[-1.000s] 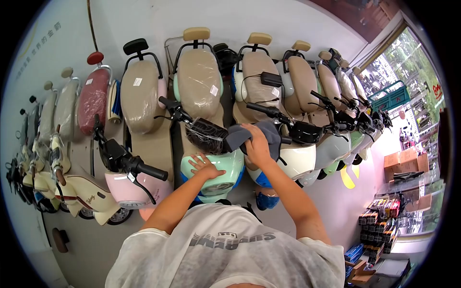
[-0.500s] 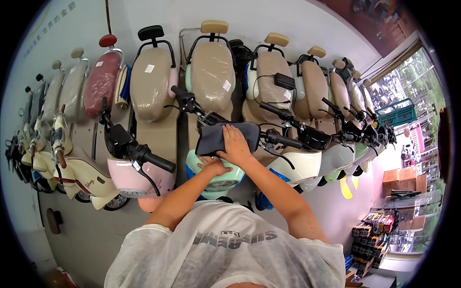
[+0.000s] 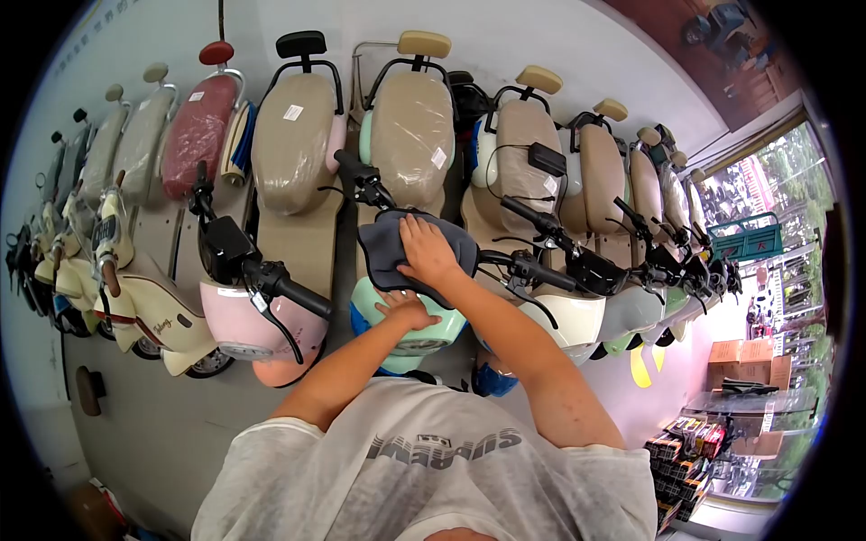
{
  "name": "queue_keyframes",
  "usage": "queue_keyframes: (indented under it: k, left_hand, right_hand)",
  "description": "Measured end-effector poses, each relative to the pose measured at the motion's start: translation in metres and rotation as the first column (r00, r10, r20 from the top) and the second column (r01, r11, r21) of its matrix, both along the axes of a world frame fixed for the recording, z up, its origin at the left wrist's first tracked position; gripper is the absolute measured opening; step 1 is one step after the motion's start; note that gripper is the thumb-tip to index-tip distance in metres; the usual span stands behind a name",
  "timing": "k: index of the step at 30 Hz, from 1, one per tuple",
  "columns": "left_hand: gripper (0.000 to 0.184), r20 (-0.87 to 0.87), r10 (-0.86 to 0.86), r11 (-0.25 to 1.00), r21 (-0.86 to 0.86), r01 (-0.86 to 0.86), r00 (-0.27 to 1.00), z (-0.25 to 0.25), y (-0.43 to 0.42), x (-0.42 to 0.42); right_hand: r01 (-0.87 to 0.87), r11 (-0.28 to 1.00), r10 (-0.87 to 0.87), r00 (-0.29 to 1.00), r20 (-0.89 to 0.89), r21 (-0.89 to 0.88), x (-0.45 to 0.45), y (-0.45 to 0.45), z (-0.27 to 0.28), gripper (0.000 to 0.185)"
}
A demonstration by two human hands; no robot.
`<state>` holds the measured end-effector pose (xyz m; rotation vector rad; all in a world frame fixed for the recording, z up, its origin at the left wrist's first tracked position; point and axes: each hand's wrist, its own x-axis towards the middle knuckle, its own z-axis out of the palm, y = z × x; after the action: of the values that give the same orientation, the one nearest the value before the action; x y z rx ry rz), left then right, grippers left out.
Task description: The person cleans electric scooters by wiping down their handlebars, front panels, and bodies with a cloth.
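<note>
A dark grey cloth [image 3: 379, 245] drapes over the middle of the handlebar of a mint-green scooter [image 3: 431, 317]. My right hand [image 3: 427, 251] lies on the cloth with its fingers stretched out flat. Just below, my left hand [image 3: 408, 312] rests on the scooter's green front cover, fingers extended and partly under the cloth's lower edge. Black grips stick out on both sides, the left grip [image 3: 352, 169] and the right grip [image 3: 546, 273]. Whatever sits beneath the cloth is hidden.
A pink scooter [image 3: 262, 316] stands close on the left, a cream one [image 3: 568, 316] on the right, with more in line beyond. A black box with a cord [image 3: 546, 160] lies on a beige seat. Cardboard boxes [image 3: 744, 361] stand at the far right.
The cloth's shape has shifted: its right part now hangs lower and its left edge sits higher. My right hand has moved slightly up and left with it; my left hand stays nearly in place.
</note>
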<state>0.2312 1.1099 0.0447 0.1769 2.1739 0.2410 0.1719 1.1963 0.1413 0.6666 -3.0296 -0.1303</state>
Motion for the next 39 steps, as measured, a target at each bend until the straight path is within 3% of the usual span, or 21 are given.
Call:
queue_keyframes:
  k: [8, 10, 14, 19, 25, 29, 31, 33, 34, 35, 36, 37, 39]
  left_hand:
    - [0.132, 0.003, 0.052, 0.998, 0.025, -0.052, 0.999, 0.007, -0.001, 0.003]
    - [0.134, -0.009, 0.036, 0.999, 0.028, -0.035, 0.999, 0.005, -0.001, 0.003]
    - [0.136, -0.021, 0.049, 0.998, 0.045, -0.048, 0.999, 0.006, -0.002, 0.006]
    - [0.137, -0.008, 0.071, 0.996, 0.046, -0.07, 0.997, 0.007, 0.001, 0.003]
    - [0.139, 0.001, 0.043, 0.999, 0.028, -0.043, 0.999, 0.015, 0.0, 0.001]
    - [0.131, -0.055, 0.036, 0.998, 0.061, -0.033, 0.998, 0.021, -0.01, 0.005]
    - [0.115, -0.155, -0.075, 0.997, 0.019, 0.079, 0.985, 0.025, -0.019, 0.009]
    - [0.095, -0.25, -0.143, 0.984, 0.071, 0.166, 0.958, 0.044, -0.039, 0.004]
    - [0.086, -0.176, -0.139, 0.981, 0.109, 0.16, 0.974, 0.064, -0.045, -0.006]
    - [0.078, -0.097, -0.138, 0.978, 0.144, 0.151, 0.986, 0.077, -0.048, -0.014]
    - [0.073, -0.253, 0.087, 0.935, 0.355, 0.009, 0.964, 0.068, -0.055, -0.01]
    - [0.081, -0.244, 0.335, 0.825, 0.543, -0.158, 0.91, 0.077, -0.053, -0.01]
    - [0.097, -0.354, 0.651, 0.62, 0.758, -0.202, 0.671, 0.062, -0.037, -0.013]
  right_hand:
    - [0.022, 1.0, -0.022, 1.0, -0.006, 0.013, -0.037, -0.033, -0.008, 0.093]
    - [0.069, 0.997, -0.071, 0.994, 0.089, 0.029, -0.044, -0.04, -0.006, 0.091]
    - [0.077, 0.994, -0.086, 0.99, 0.111, 0.079, -0.044, -0.043, -0.008, 0.086]
    - [0.005, 0.994, 0.001, 0.998, -0.056, 0.112, -0.028, -0.037, -0.009, 0.089]
    - [0.009, 0.998, -0.007, 0.999, -0.035, 0.069, 0.004, -0.015, 0.001, 0.096]
    - [0.023, 0.999, -0.022, 1.0, -0.021, 0.047, 0.022, -0.004, 0.003, 0.092]
    - [0.02, 1.0, -0.019, 1.0, 0.012, -0.016, 0.026, 0.0, 0.007, 0.091]
    - [0.014, 0.984, -0.006, 0.999, 0.047, -0.177, 0.03, 0.006, 0.011, 0.089]
    - [-0.013, 0.93, 0.012, 1.0, -0.007, -0.367, 0.034, 0.013, 0.011, 0.08]
    - [-0.008, 0.93, 0.001, 1.0, -0.018, -0.368, 0.036, 0.022, 0.015, 0.08]
    - [0.034, 0.895, -0.072, 0.995, -0.07, -0.445, 0.041, 0.034, 0.02, 0.075]
    - [0.067, 0.851, -0.145, 0.983, -0.112, -0.521, 0.049, 0.046, 0.031, 0.069]
    - [0.105, 0.85, -0.235, 0.953, -0.191, -0.517, 0.061, 0.089, 0.049, 0.05]
